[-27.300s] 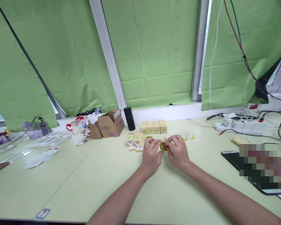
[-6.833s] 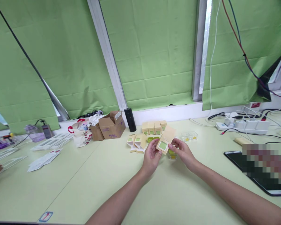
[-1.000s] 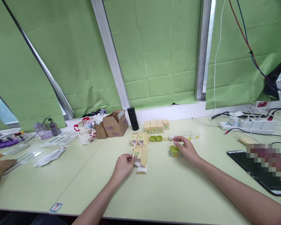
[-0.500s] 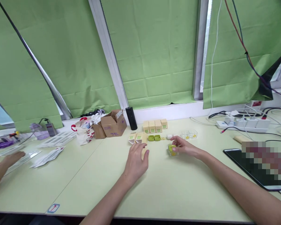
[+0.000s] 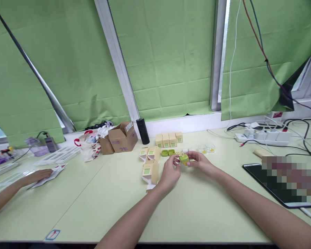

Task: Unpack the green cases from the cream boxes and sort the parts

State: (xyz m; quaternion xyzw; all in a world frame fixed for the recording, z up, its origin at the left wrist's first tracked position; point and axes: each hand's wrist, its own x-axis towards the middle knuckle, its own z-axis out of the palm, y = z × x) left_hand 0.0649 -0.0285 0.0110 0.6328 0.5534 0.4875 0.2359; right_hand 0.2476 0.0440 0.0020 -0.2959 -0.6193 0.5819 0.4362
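Note:
A small green case (image 5: 183,158) with a clear part beneath it is between my two hands, above the table. My right hand (image 5: 202,164) grips its right side between thumb and fingers. My left hand (image 5: 170,174) closes its fingertips on the left side. An opened small carton (image 5: 148,171) with a green window lies just left of my left hand. Two more opened cartons (image 5: 147,153) stand behind it. Beyond my hands sit green case halves (image 5: 168,152) and clear shells with yellow spots (image 5: 206,148). A white piece there is mostly hidden by my fingers.
Several closed cartons (image 5: 169,139) are lined up at the back beside a black cylinder (image 5: 143,131). A cardboard box (image 5: 122,138) stands farther left. A tablet (image 5: 272,183) and a power strip (image 5: 264,136) lie right. Another person's hand (image 5: 38,176) touches flat packets at left.
My left hand has moved right onto the green case, uncovering an opened carton on the table. My right hand has shifted the case slightly left and up. The other person's hand has reached right.

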